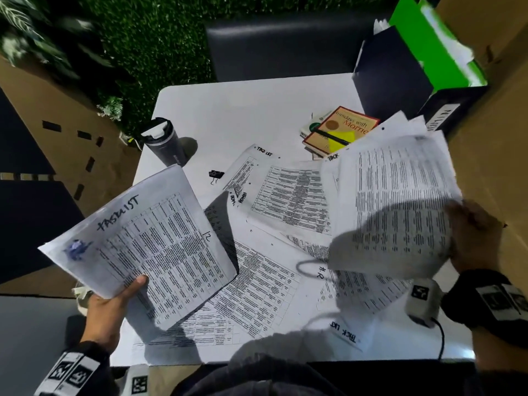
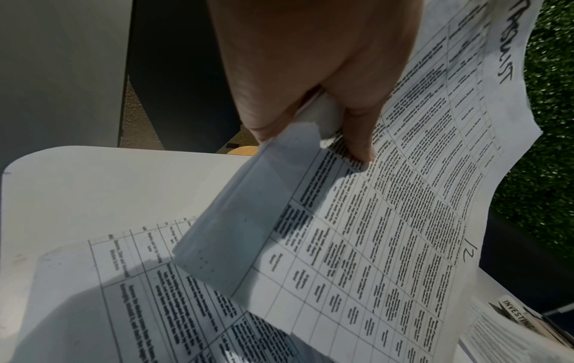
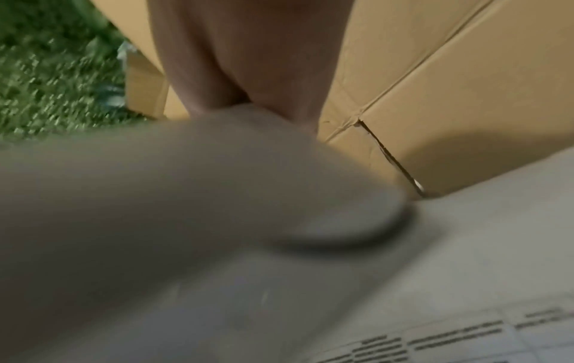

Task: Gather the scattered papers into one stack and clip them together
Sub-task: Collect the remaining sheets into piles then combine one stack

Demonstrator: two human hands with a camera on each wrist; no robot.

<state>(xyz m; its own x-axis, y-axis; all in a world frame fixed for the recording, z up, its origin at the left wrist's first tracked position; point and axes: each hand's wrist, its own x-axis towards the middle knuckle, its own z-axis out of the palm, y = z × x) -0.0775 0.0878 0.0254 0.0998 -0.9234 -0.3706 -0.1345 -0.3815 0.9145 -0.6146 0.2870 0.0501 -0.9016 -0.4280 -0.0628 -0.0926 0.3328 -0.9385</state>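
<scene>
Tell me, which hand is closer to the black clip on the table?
Left. The left hand holds papers below-left of the clip; the right hand holds papers far off to its right.

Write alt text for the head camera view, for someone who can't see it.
Over a white table strewn with printed papers, the left hand holds a "Tasklist" stack and the right hand lifts more sheets; a black binder clip lies nearby.

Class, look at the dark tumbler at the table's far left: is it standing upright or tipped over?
Upright. The tumbler stands on its base on the table, lid uppermost.
</scene>
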